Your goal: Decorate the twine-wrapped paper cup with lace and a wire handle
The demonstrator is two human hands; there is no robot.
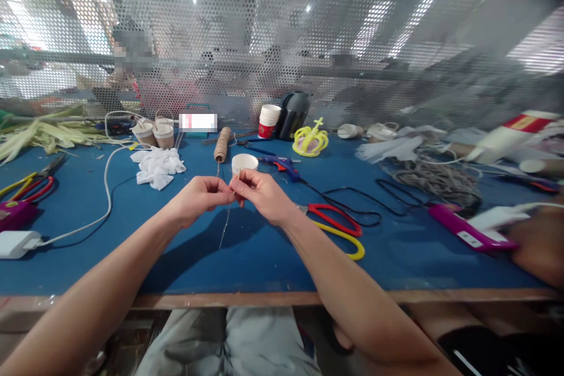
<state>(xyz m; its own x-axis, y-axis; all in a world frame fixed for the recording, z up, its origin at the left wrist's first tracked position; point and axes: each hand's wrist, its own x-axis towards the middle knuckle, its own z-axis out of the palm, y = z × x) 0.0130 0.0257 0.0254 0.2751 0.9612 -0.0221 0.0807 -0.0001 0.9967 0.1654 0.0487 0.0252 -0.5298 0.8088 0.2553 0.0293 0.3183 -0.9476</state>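
Pinching a thin string (225, 225), the left hand (200, 200) and right hand (265, 195) meet, fingertips closed together, above a blue surface (259, 273). 1 end of the string dangles below. Just beyond the hands is 1 white cup (245, 163); behind, 1 twine spool (222, 144). Scissors (355, 224) lie beside the right forearm.

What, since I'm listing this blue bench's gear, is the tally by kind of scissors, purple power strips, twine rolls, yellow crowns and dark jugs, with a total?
Scissors: 2
Purple power strips: 2
Twine roll: 1
Yellow crown: 1
Dark jug: 1
Total: 7
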